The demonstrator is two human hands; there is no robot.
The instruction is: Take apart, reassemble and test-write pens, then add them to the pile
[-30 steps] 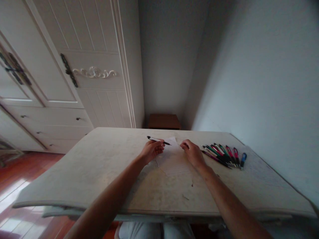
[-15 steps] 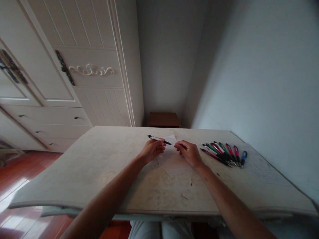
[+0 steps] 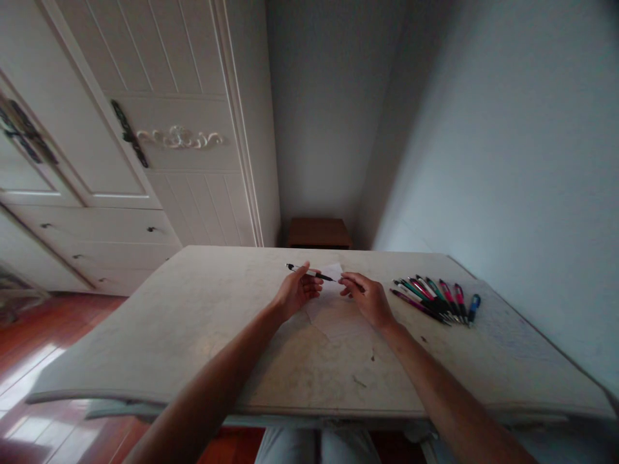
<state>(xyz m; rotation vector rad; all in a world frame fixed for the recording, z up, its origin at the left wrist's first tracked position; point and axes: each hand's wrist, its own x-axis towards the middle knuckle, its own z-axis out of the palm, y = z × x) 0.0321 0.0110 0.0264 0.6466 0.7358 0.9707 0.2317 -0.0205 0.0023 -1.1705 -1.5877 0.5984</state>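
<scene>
My left hand (image 3: 297, 291) holds a white-and-black pen (image 3: 316, 274) level above a sheet of paper (image 3: 338, 319). The pen's tip points right, and it lies across my fingers with the thumb raised behind it. Close to that tip is my right hand (image 3: 368, 298), its thumb and fingertips pinched together. Whatever sits in that pinch, perhaps something small and dark, is too small to make out. To the right of this hand, a fanned group of coloured pens (image 3: 425, 296) lies on the table.
A blue pen (image 3: 474, 305) lies at the right end of the group. The pale, stained table (image 3: 217, 322) has small dark bits (image 3: 372, 356) near its front. A white wardrobe (image 3: 193, 200) stands left, a wall (image 3: 522, 161) right, and a brown wooden piece (image 3: 319, 232) behind.
My left thumb has lifted off the pen, and the left fingers have loosened a little. The pen and my right hand are nearly where they were.
</scene>
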